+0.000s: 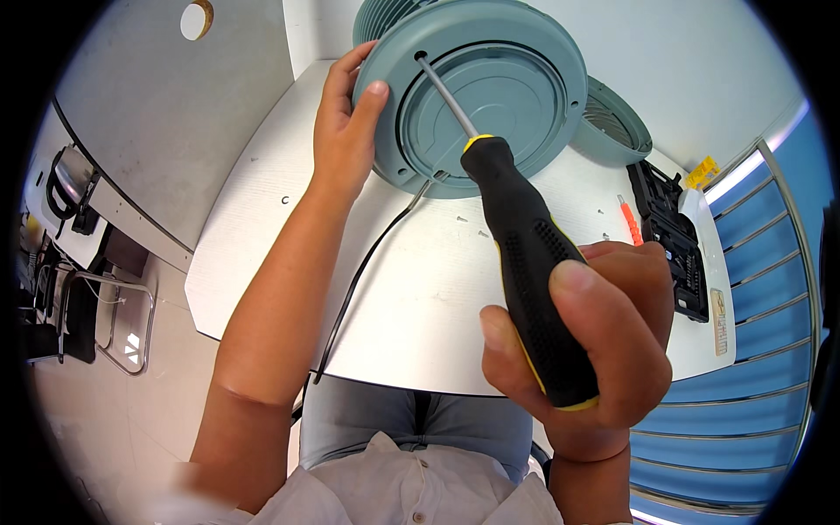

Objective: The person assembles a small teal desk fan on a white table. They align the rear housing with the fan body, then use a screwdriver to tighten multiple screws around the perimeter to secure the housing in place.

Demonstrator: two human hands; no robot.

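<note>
Round base (503,101), grey-green, held tilted at the far side of the bench (420,324), its recessed underside facing the wearer. Left hand (350,122) grips its left rim, thumb on the face, fingers wrapped round the edge. Right hand (612,324) is closed around the black-and-yellow handle of the screwdriver (525,236); the shaft's tip is at the dark hole (419,54) near the upper left rim. Seating of the tip cannot be confirmed; the hole hides any screw head. Technique: line the shaft up square with the hole, feel for full engagement, then press along the axis while turning slowly, since a slanted tip would likely slip and mar the head. Left hand should brace the rim against that push; the curved body probably wants to roll. Keep the black cord (357,278), leaving the base's lower edge, free of strain. Loose screws (483,234) lie on the bench just below the base; best kept clear of the forearms.
</note>
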